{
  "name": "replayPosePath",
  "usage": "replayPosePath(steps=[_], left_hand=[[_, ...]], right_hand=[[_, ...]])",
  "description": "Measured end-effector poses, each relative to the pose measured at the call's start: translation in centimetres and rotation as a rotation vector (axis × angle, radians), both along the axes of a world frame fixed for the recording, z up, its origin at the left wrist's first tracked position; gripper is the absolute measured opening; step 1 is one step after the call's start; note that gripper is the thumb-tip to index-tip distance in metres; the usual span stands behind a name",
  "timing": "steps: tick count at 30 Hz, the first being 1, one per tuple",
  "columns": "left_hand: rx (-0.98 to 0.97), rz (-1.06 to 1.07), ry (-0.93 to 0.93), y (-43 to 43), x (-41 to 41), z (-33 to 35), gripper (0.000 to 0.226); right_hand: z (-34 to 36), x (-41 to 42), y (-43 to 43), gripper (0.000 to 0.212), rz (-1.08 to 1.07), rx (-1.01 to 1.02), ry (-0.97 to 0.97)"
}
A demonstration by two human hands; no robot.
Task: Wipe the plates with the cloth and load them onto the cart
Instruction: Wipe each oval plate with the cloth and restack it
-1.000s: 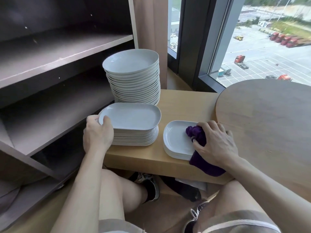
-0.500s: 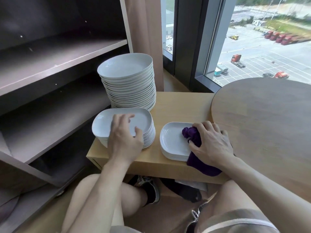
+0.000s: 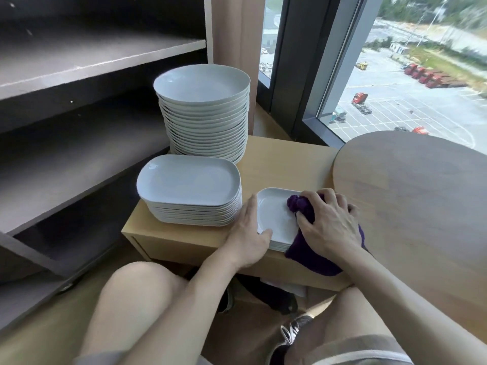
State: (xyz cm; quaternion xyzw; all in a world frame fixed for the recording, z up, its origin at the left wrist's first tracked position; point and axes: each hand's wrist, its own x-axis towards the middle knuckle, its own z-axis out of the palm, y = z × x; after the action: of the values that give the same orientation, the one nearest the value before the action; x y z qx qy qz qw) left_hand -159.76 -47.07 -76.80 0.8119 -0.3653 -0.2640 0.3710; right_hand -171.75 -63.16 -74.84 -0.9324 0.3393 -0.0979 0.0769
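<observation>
While we sit with bare knees low in the view, both forearms reach forward over them to the near edge of the tabletop (image 3: 284, 159). Our left hand (image 3: 250, 241) lies spread against the short stack of small plates (image 3: 274, 214). Its fingers run straight along the stack's left side and the thumb rests on the near rim of the top plate, steadying it. Our right hand (image 3: 326, 222) is curled over the bunched purple cloth (image 3: 311, 259), gripping it and pressing it onto the right part of that same top plate. The cloth's loose end hangs over the tabletop's front edge.

So the plate in work sits directly under the right hand and just to the right of the left. We cannot tell how its long axis runs, since hand and cloth cover much of it. We judge that the wiping is the step in hand.

Just beyond and to the left stands a taller stack of oval plates (image 3: 189, 185), long axis left to right. Behind it rises a much taller stack of round plates (image 3: 203, 88).

The cart (image 3: 79, 164), which we take the grey shelved unit to be, runs along our left. That makes the left hand the nearer one to carry a wiped plate across. Farther right is a round table (image 3: 411, 196), with the window (image 3: 395, 88) beyond.
</observation>
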Motion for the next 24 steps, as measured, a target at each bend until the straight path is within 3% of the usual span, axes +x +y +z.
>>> replayPosePath(steps=[4,7,14,18,24], left_hand=[[-0.102,-0.029,0.140,0.4,0.1,0.1,0.095],[-0.197,-0.025,0.131,0.6,-0.1,0.3,0.094],[-0.204,0.000,0.175,1.0,-0.5,0.4,0.104],[-0.167,0.007,0.117,1.0,-0.8,0.2,0.103],[-0.127,0.000,0.103,1.0,-0.7,0.1,0.099]], right_hand=[[0.4,2.7,1.1,0.037,0.015,-0.007,0.037],[0.8,4.7,2.9,0.050,0.098,0.042,0.046],[2.2,4.7,2.6,0.052,0.310,0.293,0.066],[2.6,2.9,2.9,0.048,0.397,0.318,0.122],[3.2,0.5,2.8,0.046,0.335,0.286,0.085]])
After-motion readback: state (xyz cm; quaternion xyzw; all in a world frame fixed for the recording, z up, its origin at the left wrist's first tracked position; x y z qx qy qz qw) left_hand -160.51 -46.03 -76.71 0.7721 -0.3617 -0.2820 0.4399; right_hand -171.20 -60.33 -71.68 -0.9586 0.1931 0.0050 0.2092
